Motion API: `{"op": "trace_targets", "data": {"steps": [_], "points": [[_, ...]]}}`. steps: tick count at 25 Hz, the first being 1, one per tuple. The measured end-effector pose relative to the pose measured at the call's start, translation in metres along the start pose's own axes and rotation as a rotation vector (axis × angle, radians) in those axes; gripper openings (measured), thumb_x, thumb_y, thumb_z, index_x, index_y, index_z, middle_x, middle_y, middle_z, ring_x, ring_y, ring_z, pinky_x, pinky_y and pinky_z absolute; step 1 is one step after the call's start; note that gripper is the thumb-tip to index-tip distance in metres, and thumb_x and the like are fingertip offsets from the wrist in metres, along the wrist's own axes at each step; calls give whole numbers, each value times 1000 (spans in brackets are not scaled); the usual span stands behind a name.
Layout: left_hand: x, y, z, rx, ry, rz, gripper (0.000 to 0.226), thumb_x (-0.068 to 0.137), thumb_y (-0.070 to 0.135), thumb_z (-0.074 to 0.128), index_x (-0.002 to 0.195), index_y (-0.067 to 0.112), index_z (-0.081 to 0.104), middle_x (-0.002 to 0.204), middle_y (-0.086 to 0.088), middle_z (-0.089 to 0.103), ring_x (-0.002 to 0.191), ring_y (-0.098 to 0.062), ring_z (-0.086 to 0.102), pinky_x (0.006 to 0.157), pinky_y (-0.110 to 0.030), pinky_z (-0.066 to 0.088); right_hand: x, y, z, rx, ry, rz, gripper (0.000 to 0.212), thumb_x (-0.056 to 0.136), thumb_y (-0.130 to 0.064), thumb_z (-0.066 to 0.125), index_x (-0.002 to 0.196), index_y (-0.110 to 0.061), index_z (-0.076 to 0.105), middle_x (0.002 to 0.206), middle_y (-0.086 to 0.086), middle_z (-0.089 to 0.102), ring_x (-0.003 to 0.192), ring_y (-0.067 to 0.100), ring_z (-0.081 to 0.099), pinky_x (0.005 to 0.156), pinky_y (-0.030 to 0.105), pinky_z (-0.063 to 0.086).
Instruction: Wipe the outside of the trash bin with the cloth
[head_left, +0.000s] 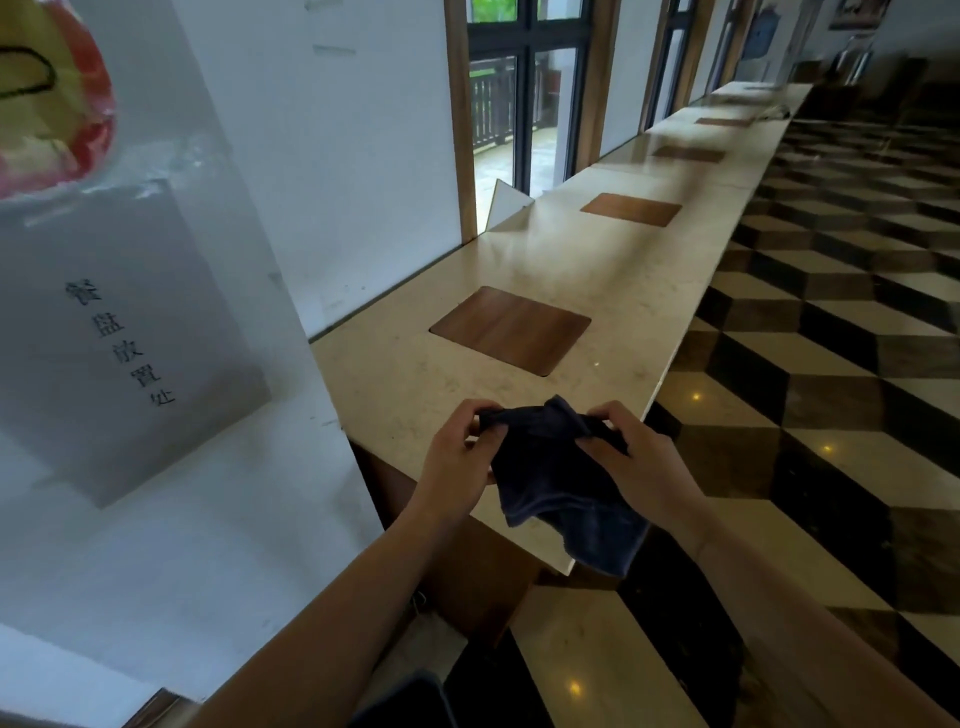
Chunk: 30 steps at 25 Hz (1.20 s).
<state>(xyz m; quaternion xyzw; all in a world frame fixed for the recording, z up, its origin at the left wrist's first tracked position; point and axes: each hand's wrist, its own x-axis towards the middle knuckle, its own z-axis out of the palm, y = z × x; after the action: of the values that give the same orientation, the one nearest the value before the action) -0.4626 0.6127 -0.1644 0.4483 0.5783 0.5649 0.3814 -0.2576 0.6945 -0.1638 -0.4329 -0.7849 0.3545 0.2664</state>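
Note:
A dark blue cloth (556, 488) hangs between my two hands above the near end of a long beige stone counter (405, 384). My left hand (457, 457) pinches its upper left edge. My right hand (634, 462) grips its upper right edge, and the loose lower part droops past the counter's front corner. A brown wooden square lid (511, 330) is set flush into the counter top just beyond the cloth; more such lids follow along the counter. No free-standing trash bin shows in the head view.
A white wall panel with a grey sign (119, 338) stands close on my left. Windows and a glass door (514, 98) line the wall behind the counter. A glossy black, brown and cream patterned floor (810, 395) spreads to the right.

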Motion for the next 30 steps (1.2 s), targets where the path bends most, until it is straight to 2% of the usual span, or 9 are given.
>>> {"op": "trace_targets", "data": {"steps": [7, 11, 15, 18, 20, 22, 23, 26, 30], "points": [[72, -40, 11, 63, 28, -73, 17, 98, 18, 48, 99, 32, 59, 103, 2, 60, 94, -19, 63, 67, -44, 61, 67, 48, 15, 58, -15, 110, 16, 94, -36, 61, 108, -39, 54, 90, -16, 64, 83, 4, 62, 63, 19, 45], [126, -68, 26, 80, 81, -166, 16, 99, 20, 46, 100, 31, 58, 104, 1, 60, 93, -17, 62, 60, -33, 60, 125, 90, 22, 111, -61, 162, 14, 91, -34, 65, 101, -42, 58, 86, -15, 67, 81, 4, 63, 61, 17, 42], [180, -99, 36, 70, 54, -350, 13, 100, 22, 45, 104, 25, 56, 106, -5, 60, 92, -18, 63, 56, -24, 55, 177, 137, 39, 126, -122, 278, 12, 89, -35, 67, 97, -42, 61, 87, -11, 71, 81, 13, 66, 64, 24, 46], [214, -132, 40, 85, 50, -550, 12, 100, 21, 45, 105, 18, 55, 104, -13, 61, 90, -23, 65, 58, -29, 59, 215, 172, 54, 44, -245, 324, 12, 90, -36, 66, 101, -36, 61, 93, -1, 71, 87, 19, 65, 73, 32, 51], [231, -158, 40, 155, 68, -637, 12, 99, 20, 45, 105, 16, 54, 103, -15, 62, 90, -28, 66, 65, -40, 61, 234, 192, 64, -7, -323, 323, 14, 92, -37, 65, 105, -33, 62, 98, 2, 71, 88, 21, 64, 76, 36, 52], [248, -181, 39, 289, 74, -627, 14, 98, 19, 44, 106, 15, 54, 101, -13, 62, 91, -30, 64, 75, -48, 59, 248, 207, 73, -76, -339, 284, 15, 93, -37, 63, 107, -32, 62, 98, 2, 71, 84, 19, 64, 71, 34, 52], [256, -191, 40, 359, 73, -602, 13, 98, 19, 44, 105, 15, 54, 97, -9, 61, 87, -26, 63, 75, -45, 58, 254, 214, 77, -118, -337, 262, 15, 93, -38, 62, 106, -33, 62, 97, 1, 71, 82, 19, 63, 68, 33, 51], [268, -210, 40, 607, 76, -486, 7, 98, 20, 46, 100, 23, 52, 85, 2, 58, 71, -12, 57, 58, -29, 47, 267, 225, 85, -283, -347, 188, 17, 94, -43, 58, 107, -33, 61, 94, -2, 69, 82, 20, 62, 66, 35, 50], [269, -231, 40, 900, 63, -364, 8, 96, 24, 48, 103, 21, 50, 91, 1, 58, 73, -17, 58, 55, -25, 40, 274, 235, 97, -443, -348, 124, 22, 94, -44, 57, 110, -30, 62, 97, -1, 61, 87, 21, 61, 73, 39, 53]]}}
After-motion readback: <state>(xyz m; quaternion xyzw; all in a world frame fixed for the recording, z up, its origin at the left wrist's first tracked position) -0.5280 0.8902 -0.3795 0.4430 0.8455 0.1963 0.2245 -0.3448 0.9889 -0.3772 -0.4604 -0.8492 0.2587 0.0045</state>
